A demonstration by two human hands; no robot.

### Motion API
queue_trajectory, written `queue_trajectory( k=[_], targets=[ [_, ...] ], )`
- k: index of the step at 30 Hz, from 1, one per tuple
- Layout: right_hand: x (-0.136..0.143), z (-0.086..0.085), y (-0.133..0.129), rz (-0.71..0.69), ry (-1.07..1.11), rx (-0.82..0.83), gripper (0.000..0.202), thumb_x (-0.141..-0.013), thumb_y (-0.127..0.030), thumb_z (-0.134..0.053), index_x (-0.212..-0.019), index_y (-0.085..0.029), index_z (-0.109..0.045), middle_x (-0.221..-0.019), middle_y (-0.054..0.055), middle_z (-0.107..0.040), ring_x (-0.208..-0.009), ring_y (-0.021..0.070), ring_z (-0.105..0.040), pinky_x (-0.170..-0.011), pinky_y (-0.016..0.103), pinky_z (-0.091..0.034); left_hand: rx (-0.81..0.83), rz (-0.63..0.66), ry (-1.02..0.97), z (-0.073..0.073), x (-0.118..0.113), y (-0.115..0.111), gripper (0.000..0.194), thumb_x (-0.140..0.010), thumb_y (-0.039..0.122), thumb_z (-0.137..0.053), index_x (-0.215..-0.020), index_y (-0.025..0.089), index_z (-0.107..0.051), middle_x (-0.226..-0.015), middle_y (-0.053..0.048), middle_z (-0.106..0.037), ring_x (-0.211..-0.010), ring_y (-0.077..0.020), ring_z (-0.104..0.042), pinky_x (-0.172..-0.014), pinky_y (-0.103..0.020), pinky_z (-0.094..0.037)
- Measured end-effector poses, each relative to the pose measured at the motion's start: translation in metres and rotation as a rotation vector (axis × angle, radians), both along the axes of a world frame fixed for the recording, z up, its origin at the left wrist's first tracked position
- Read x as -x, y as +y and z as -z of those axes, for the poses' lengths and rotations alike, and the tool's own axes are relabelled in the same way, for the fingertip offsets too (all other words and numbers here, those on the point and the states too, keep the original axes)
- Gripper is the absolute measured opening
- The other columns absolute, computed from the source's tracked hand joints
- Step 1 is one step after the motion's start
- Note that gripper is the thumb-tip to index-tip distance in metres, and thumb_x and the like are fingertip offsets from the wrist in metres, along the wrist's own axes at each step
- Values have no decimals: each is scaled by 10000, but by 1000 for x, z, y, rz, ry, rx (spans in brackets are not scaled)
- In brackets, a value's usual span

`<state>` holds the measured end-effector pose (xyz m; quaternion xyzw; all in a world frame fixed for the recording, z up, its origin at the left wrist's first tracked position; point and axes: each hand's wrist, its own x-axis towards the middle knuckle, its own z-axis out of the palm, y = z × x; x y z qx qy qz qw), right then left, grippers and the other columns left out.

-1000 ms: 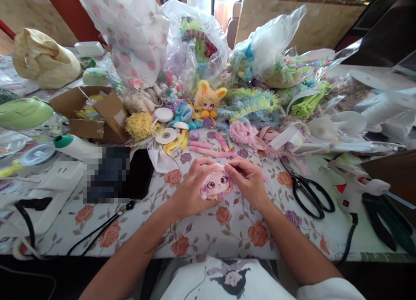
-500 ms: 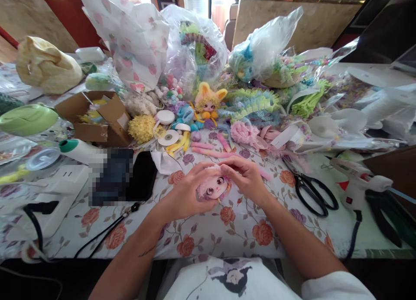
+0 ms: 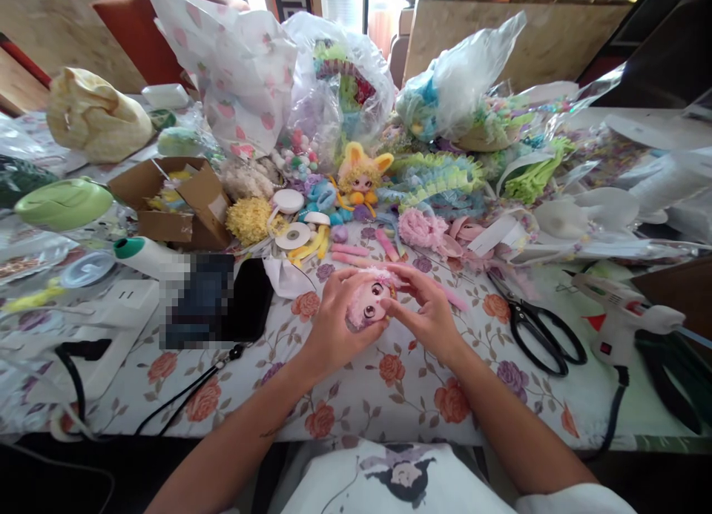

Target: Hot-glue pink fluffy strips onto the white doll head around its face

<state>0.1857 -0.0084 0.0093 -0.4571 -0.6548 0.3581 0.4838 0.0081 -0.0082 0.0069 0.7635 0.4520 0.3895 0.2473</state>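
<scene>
Between my hands is a pink doll head (image 3: pixel 371 303) with large printed eyes and fuzzy pink trim, its face turned up toward me. My left hand (image 3: pixel 340 321) wraps round its left side, thumb along the lower edge. On the other side my right hand (image 3: pixel 423 306) grips it, with the thumb on the face and the fingers over the top edge. Pink fuzzy strips (image 3: pixel 356 257) lie on the flowered tablecloth (image 3: pixel 356 395) just beyond. Farther back sits a finished-looking yellow doll (image 3: pixel 363 179) with upright ears.
Black-handled scissors (image 3: pixel 542 328) and a glue gun (image 3: pixel 612 314) lie to the right. On the left are a dark phone (image 3: pixel 248 299), a power strip (image 3: pixel 105 343) and a cardboard box (image 3: pixel 183 202). Ribbon spools (image 3: pixel 292 236), pink yarn (image 3: pixel 421 227) and plastic bags (image 3: pixel 456 91) crowd the back.
The doll head has tilted between my hands. My right thumb has come down onto its face, and my left hand has shifted slightly right. The whole view has moved a little.
</scene>
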Motion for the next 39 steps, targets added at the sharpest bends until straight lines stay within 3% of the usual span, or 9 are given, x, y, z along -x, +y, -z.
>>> queue_trajectory(
  k=[6,10,14,21,24,27,34,37,39],
  targets=[
    [2,-3,-6,45,-50,8,302,-856,-306,-642,-1148,-243,-599,-1156,55,-641,-1047,209,-602,-863,332,-508,-23,54,87,1,4,-3,547,-751,445,-714,-1209,269,-471,-1275,-117,-401,-1249,-289,-394,-985,-429,-408],
    [8,-7,-6,115,-99,-23,176,-864,-311,-630,-1014,-219,-642,-971,43,-672,-893,194,-618,-776,321,-489,-38,97,99,2,4,-3,529,-769,468,-692,-1208,263,-479,-1282,-121,-387,-1261,-292,-373,-999,-438,-399],
    [8,-5,-4,100,-55,-18,131,-885,-302,-598,-952,-208,-661,-929,40,-661,-857,184,-610,-744,306,-470,-54,101,124,4,3,-3,586,-762,483,-695,-1250,269,-453,-1289,-121,-378,-1256,-298,-377,-1009,-460,-393],
    [9,0,-3,139,12,26,120,-888,-268,-572,-897,-198,-669,-928,44,-663,-881,189,-608,-770,304,-459,-120,105,85,6,3,-2,695,-719,458,-743,-1287,260,-394,-1298,-131,-393,-1254,-315,-397,-1032,-493,-377],
    [10,-1,-3,141,13,25,116,-885,-257,-569,-892,-193,-666,-917,44,-661,-875,187,-607,-778,304,-456,-149,180,76,6,4,-1,607,-768,407,-712,-1278,278,-408,-1340,-129,-370,-1275,-308,-394,-1024,-481,-396],
    [10,-2,-4,134,9,26,128,-893,-267,-560,-898,-194,-665,-913,42,-660,-868,184,-607,-772,302,-458,-113,216,99,7,5,-1,521,-796,393,-686,-1246,276,-451,-1350,-123,-381,-1267,-297,-416,-1015,-458,-415],
    [12,-4,-6,124,-15,23,161,-902,-305,-560,-964,-211,-676,-962,41,-679,-896,182,-621,-779,303,-481,-62,203,7,8,5,3,601,-735,398,-744,-1241,274,-443,-1279,-105,-489,-1227,-289,-460,-1022,-465,-415],
    [0,-9,-12,148,-37,25,202,-882,-319,-585,-1039,-221,-665,-1055,50,-676,-964,194,-628,-815,314,-505,-27,185,-16,4,5,3,611,-712,380,-767,-1223,278,-448,-1247,-92,-522,-1207,-286,-479,-1012,-464,-420],
    [-22,-7,-22,281,-90,23,257,-868,-342,-592,-1083,-218,-657,-1085,64,-673,-967,211,-638,-831,343,-518,15,154,-11,2,5,2,599,-712,374,-766,-1209,278,-447,-1243,-88,-528,-1193,-284,-488,-1005,-461,-423]
  ],
)
